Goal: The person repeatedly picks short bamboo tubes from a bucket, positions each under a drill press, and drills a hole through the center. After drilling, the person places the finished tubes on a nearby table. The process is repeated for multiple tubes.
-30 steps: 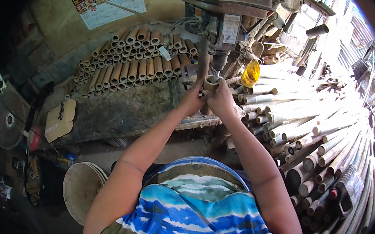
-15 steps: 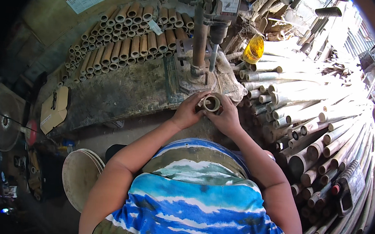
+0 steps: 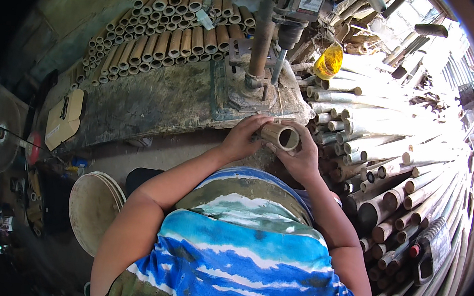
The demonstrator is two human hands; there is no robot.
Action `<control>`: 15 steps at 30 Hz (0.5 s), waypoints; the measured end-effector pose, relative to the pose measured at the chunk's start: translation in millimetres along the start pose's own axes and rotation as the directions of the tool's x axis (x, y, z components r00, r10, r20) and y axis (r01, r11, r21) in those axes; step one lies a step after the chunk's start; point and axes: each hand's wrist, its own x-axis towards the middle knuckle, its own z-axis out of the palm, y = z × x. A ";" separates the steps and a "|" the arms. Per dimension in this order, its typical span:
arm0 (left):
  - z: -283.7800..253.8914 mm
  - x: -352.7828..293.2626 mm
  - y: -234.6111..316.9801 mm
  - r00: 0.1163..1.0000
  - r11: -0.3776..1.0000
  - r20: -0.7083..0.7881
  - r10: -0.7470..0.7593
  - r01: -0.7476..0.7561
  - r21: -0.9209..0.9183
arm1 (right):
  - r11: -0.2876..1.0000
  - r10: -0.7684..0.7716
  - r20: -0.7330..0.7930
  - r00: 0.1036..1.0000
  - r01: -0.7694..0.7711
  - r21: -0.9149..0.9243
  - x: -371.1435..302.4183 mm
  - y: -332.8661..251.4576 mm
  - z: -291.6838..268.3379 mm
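Far out on my left I see a round grey fan low against the dark wall, and just right of it a flat tan cardboard piece lying at the left end of the worn, stained grey workbench. Nearer to me, below the bench, a stack of pale round shallow bowls sits on the floor. Along the far edge of the bench, a stacked row of short cut tan bamboo tubes shows its open ends toward me.

At the middle, my left hand is closed around the left side of a short hollow tan bamboo cylinder, fingers curled over its top. The cylinder is held at the near edge of the bench, just in front of the metal base of the grey drill press column, with its open end facing right and toward me. My right hand grips it from below and to the right, thumb against the rim.

Farther right, a yellow translucent plastic container rests among a big heap of long pale bamboo poles filling the right side.
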 end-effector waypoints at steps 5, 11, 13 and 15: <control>3.7 -4.5 -1.6 0.999 0.999 0.029 -0.041 0.041 -0.003 | 1.000 0.005 0.016 1.000 -0.005 -0.023 1.7 -5.0 -0.3; 7.7 -5.6 -5.6 1.000 0.999 -0.003 -0.018 0.018 -0.040 | 0.960 -0.131 0.058 0.990 0.141 -0.242 -0.9 -23.2 6.1; 6.8 -6.0 -5.9 1.000 0.998 -0.009 -0.017 0.016 -0.059 | 0.958 -0.125 0.071 0.990 0.139 -0.251 -1.6 -26.3 6.7; 4.7 -5.5 -6.1 1.000 0.999 -0.025 0.014 -0.015 -0.049 | 0.960 -0.149 0.080 0.986 0.164 -0.229 -2.6 -28.3 5.5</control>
